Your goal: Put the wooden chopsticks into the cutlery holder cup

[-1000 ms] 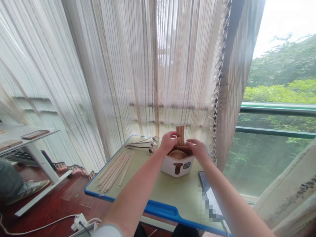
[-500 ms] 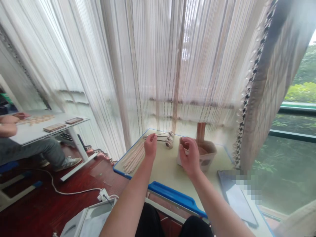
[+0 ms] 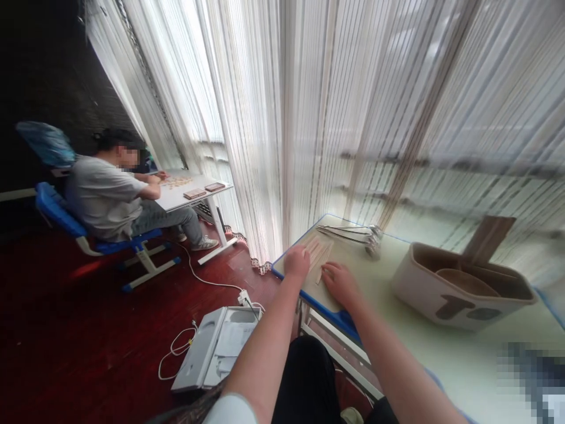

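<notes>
My left hand is over the left side of a row of thin wooden chopsticks on the table's left part. Its fingers are bent down and mostly hidden. My right hand is at the right side of the same row. Its fingers are half bent and apart, with the fingertips by the near end of a chopstick; I see nothing held in it. Several metal spoons or ladles with dark, thin handles lie behind the chopsticks.
A pale utensil box with a wooden piece upright in it stands on the right of the blue-edged table. An opened white case and cables lie on the floor. At another table, a seated person handles small pieces.
My view has turned left and nearer the table. Both hands have come down to the chopsticks; the right hand has left the utensil box.
</notes>
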A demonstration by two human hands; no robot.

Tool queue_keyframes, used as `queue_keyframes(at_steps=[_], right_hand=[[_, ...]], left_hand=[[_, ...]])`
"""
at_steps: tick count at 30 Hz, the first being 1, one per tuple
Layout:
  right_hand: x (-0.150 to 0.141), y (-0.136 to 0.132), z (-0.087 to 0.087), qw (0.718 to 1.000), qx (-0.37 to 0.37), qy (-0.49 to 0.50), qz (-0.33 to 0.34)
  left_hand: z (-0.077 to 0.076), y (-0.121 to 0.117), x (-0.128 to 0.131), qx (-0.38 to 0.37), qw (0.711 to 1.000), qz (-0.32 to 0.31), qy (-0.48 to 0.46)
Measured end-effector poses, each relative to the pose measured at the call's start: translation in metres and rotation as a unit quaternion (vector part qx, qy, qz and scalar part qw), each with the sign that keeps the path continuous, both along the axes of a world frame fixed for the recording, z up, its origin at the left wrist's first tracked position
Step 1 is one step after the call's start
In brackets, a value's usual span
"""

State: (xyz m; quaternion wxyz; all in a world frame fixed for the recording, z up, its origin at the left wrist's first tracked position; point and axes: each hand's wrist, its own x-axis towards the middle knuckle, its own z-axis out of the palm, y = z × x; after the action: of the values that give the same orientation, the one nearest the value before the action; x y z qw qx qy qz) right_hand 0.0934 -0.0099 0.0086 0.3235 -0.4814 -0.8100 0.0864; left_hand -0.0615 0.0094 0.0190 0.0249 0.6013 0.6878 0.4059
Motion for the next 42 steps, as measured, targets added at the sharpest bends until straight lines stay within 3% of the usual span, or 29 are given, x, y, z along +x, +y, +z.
queue_keyframes(at_steps=[3, 9, 18, 21, 25, 30, 36, 39, 42], right_hand=[[0.001, 0.0, 0.0, 0.999, 0.001, -0.036, -0.009], [-0.001, -0.004, 0.006, 0.997, -0.006, -0.058, -0.059], [0.002, -0.011, 0.006, 0.982, -0.02, -0.086, -0.164], [0.009, -0.018, 0.014, 0.971, -0.074, -0.112, -0.196], [0.03, -0.025, 0.024, 0.937, -0.206, -0.146, -0.24], [0.07, -0.039, 0.026, 0.928, -0.251, -0.144, -0.233], [0.107, -0.064, 0.018, 0.953, -0.208, -0.032, -0.219], [0.117, -0.07, 0.013, 0.958, -0.191, 0.065, -0.203], [0.124, -0.073, 0.01, 0.956, -0.185, 0.141, -0.18]], left_hand=[[-0.007, -0.001, 0.005, -0.047, 0.997, -0.01, 0.06], [-0.007, -0.002, 0.016, -0.055, 0.987, -0.004, 0.15], [0.002, -0.005, 0.02, -0.068, 0.986, -0.01, 0.152], [0.008, -0.01, 0.021, -0.062, 0.987, -0.019, 0.15], [0.012, -0.018, 0.028, -0.129, 0.973, -0.029, 0.189], [0.019, -0.023, 0.042, -0.165, 0.959, -0.063, 0.222], [0.028, -0.036, 0.067, -0.14, 0.947, -0.057, 0.283], [0.025, -0.048, 0.086, -0.096, 0.95, -0.081, 0.285], [0.02, -0.055, 0.103, -0.114, 0.951, -0.107, 0.268]])
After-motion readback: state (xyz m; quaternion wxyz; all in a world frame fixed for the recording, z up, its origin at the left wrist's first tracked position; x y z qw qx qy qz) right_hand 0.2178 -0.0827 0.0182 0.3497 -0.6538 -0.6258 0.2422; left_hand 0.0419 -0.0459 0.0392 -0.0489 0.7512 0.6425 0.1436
